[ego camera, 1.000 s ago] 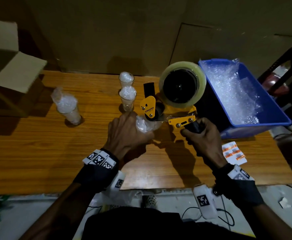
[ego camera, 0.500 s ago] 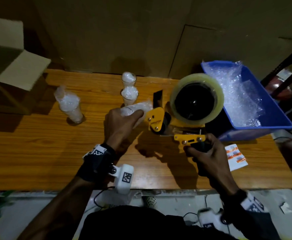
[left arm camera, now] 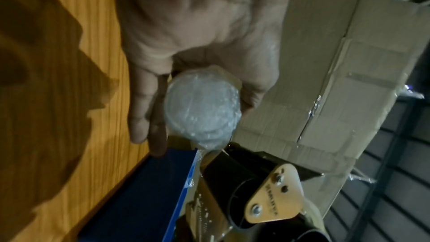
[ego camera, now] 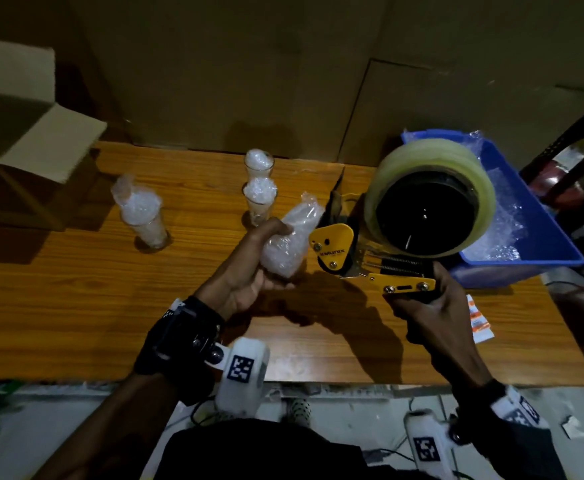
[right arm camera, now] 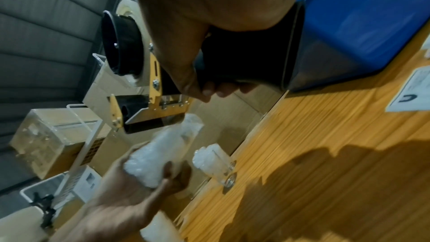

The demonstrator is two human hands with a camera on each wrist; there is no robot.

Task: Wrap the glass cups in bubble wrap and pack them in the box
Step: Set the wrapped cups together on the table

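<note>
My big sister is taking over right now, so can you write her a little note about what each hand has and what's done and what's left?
Left hand holds a bubble-wrapped cup in the air, tilted.
Right hand grips the tape dispenser, its front beside the wrapped cup.
Three more cups stand on the table, bubble wrap stuffed inside, outsides bare.
Spare wrap lies in the blue bin.
The cardboard box sits open, far left.
Left: tape this cup, wrap the rest, pack all.

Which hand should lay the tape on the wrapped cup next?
Right. The right hand already grips the tape dispenser beside the wrapped cup, which the left hand holds.
</note>
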